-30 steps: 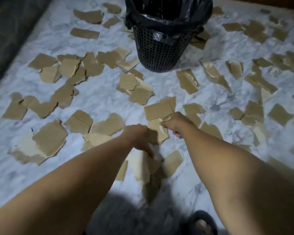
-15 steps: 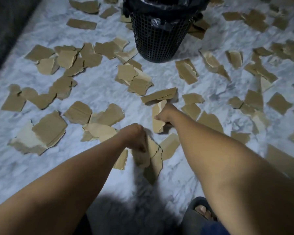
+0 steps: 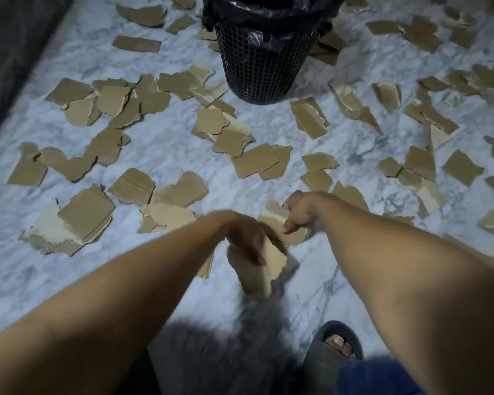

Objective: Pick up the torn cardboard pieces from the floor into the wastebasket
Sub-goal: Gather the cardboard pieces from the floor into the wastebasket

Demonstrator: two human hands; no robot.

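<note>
Several torn brown cardboard pieces [image 3: 257, 163] lie scattered over the white marble floor [image 3: 166, 143]. A black mesh wastebasket [image 3: 263, 61] with a black liner stands at the top centre. My left hand [image 3: 246, 238], blurred, grips a small stack of cardboard pieces [image 3: 271, 260] that hangs below it. My right hand [image 3: 300, 212] pinches another cardboard piece [image 3: 274, 216] just to the right of the left hand, and the two held bundles meet.
A dark mat or rug edge [image 3: 15, 52] runs along the left side. My right foot in a dark slipper [image 3: 334, 349] stands on the floor at the bottom. Cardboard also lies behind and beside the basket.
My right hand lifted a piece off the floor and brought it back toward my left hand. The left hand kept its stack. The view shifted, so the basket sits higher.
</note>
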